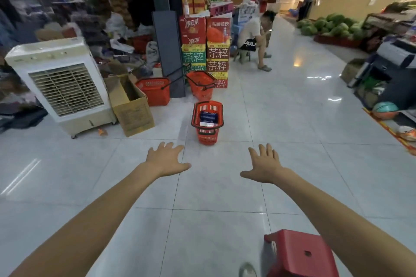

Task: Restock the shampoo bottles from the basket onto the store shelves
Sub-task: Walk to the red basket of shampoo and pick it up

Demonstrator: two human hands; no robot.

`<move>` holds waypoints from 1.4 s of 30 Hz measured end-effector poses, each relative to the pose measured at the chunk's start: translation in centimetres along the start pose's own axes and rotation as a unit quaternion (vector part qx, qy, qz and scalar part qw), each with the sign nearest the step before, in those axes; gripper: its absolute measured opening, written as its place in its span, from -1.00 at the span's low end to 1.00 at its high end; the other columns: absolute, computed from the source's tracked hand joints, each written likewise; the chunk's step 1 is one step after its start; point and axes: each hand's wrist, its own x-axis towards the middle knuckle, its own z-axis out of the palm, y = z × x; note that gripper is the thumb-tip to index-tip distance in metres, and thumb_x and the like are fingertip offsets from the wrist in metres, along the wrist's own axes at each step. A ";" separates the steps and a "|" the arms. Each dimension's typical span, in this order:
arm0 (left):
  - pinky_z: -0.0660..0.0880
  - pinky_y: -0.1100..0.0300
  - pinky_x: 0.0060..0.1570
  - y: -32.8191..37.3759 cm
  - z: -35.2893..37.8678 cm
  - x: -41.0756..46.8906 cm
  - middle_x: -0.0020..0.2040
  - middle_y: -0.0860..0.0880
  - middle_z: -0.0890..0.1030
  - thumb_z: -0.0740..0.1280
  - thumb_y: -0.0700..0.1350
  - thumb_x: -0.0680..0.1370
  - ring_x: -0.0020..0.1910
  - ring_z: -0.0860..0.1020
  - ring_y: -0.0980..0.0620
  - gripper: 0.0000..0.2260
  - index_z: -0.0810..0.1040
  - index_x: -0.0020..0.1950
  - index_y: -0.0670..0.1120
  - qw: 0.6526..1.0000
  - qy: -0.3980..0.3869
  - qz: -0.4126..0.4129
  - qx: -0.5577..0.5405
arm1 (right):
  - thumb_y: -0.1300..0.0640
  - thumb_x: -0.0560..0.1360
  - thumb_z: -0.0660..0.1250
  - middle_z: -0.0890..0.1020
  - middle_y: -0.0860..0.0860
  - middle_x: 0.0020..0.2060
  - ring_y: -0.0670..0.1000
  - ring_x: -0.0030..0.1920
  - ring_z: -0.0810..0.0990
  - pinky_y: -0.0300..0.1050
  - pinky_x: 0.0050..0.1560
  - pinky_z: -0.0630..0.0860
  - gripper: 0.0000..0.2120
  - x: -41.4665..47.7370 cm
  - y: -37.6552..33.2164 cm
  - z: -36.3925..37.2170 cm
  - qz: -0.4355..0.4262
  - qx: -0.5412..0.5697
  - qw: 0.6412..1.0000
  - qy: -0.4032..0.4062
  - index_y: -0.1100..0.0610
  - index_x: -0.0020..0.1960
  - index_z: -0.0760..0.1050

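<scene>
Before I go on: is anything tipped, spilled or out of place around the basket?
The loaded basket stands upright. Behind it, another red basket sits tilted beside the drink cartons, and a small orange scrap lies by the air cooler. No spill shows.

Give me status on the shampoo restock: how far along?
Done: nothing visible. The red basket sits on the floor tiles ahead with dark blue items inside, too small to confirm as bottles. In hand: nothing. The left hand and right hand are open, stretched toward the basket and apart from it. Left: grab the basket, carry it over and shelve every bottle.
</scene>
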 end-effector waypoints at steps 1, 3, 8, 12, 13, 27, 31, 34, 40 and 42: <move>0.11 -0.26 0.54 0.9 -0.7 1.8 0.66 -0.06 0.19 0.20 0.45 0.49 0.64 0.10 -0.13 -0.22 0.15 0.65 0.18 1.000 -0.002 0.002 0.000 | -0.42 0.46 0.26 -0.02 0.22 0.61 0.35 0.60 -0.21 0.25 0.59 -0.09 0.00 1.7 0.9 -0.5 0.000 0.003 1.000 0.002 0.07 0.65 -0.06; 0.15 -0.26 0.53 2.8 -2.1 5.7 0.65 -0.06 0.21 0.22 0.44 0.48 0.63 0.13 -0.13 -0.22 0.16 0.65 0.19 1.000 -0.004 0.007 0.010 | -0.42 0.46 0.24 -0.04 0.22 0.62 0.34 0.61 -0.22 0.24 0.59 -0.10 0.00 5.1 2.8 -1.5 -0.003 0.011 1.000 0.003 0.07 0.66 -0.07; 0.16 -0.29 0.52 7.8 -6.2 14.6 0.64 -0.07 0.24 0.25 0.42 0.47 0.61 0.16 -0.14 -0.23 0.19 0.63 0.19 0.999 0.001 -0.004 0.033 | -0.43 0.46 0.24 -0.04 0.22 0.62 0.35 0.61 -0.22 0.25 0.59 -0.11 0.00 13.1 8.1 -4.3 -0.020 0.020 1.000 0.000 0.06 0.66 -0.08; 0.17 -0.29 0.53 11.2 -9.2 20.5 0.63 -0.07 0.24 0.25 0.38 0.51 0.61 0.17 -0.14 -0.26 0.17 0.63 0.18 0.999 0.023 0.006 0.035 | -0.43 0.47 0.24 -0.05 0.23 0.62 0.34 0.61 -0.22 0.25 0.59 -0.11 -0.01 19.3 11.9 -7.1 -0.016 0.025 1.000 0.008 0.06 0.66 -0.08; 0.18 -0.29 0.52 11.9 -9.6 21.9 0.62 -0.07 0.25 0.25 0.38 0.52 0.60 0.18 -0.14 -0.27 0.17 0.63 0.19 0.999 0.023 0.010 0.038 | -0.43 0.47 0.24 -0.05 0.23 0.63 0.34 0.61 -0.22 0.25 0.59 -0.10 -0.01 20.6 12.5 -7.6 -0.016 0.026 1.000 0.006 0.06 0.66 -0.08; 0.24 -0.27 0.50 10.5 -14.3 46.0 0.63 -0.08 0.26 0.21 0.48 0.49 0.59 0.22 -0.14 -0.21 0.16 0.64 0.17 1.000 0.020 0.015 -0.010 | -0.41 0.48 0.24 -0.05 0.23 0.62 0.34 0.61 -0.23 0.26 0.59 -0.11 -0.02 44.2 14.1 -13.4 -0.030 0.001 1.000 0.000 0.07 0.66 -0.08; 0.23 -0.28 0.49 8.4 -16.7 53.5 0.61 -0.06 0.30 0.26 0.41 0.50 0.57 0.25 -0.12 -0.25 0.19 0.62 0.17 0.999 0.024 0.022 -0.028 | -0.40 0.48 0.24 -0.02 0.23 0.62 0.34 0.61 -0.20 0.25 0.59 -0.10 -0.03 50.9 13.2 -16.1 -0.023 -0.012 1.000 0.003 0.08 0.65 -0.07; 0.22 -0.28 0.48 7.4 -18.3 59.3 0.61 -0.06 0.29 0.27 0.39 0.51 0.58 0.24 -0.13 -0.26 0.18 0.63 0.17 0.999 0.025 0.022 -0.040 | -0.40 0.49 0.23 -0.02 0.23 0.62 0.33 0.61 -0.20 0.24 0.59 -0.10 -0.04 55.4 13.0 -17.4 -0.023 -0.008 1.000 0.008 0.07 0.65 -0.07; 0.27 -0.30 0.45 7.6 -19.4 69.2 0.58 -0.04 0.33 0.26 0.41 0.49 0.55 0.29 -0.12 -0.24 0.20 0.62 0.16 0.998 0.025 0.020 -0.059 | -0.41 0.50 0.21 -0.04 0.21 0.62 0.32 0.62 -0.22 0.22 0.60 -0.12 -0.03 63.9 15.4 -19.1 -0.024 -0.018 1.000 -0.004 0.08 0.66 -0.12; 0.29 -0.32 0.43 7.9 -19.3 72.3 0.55 -0.02 0.37 0.26 0.42 0.46 0.52 0.32 -0.12 -0.24 0.22 0.61 0.19 0.998 0.024 0.022 -0.062 | -0.42 0.50 0.21 -0.02 0.21 0.62 0.32 0.62 -0.20 0.22 0.60 -0.11 -0.03 67.0 16.6 -19.2 -0.025 -0.016 1.000 -0.007 0.08 0.66 -0.11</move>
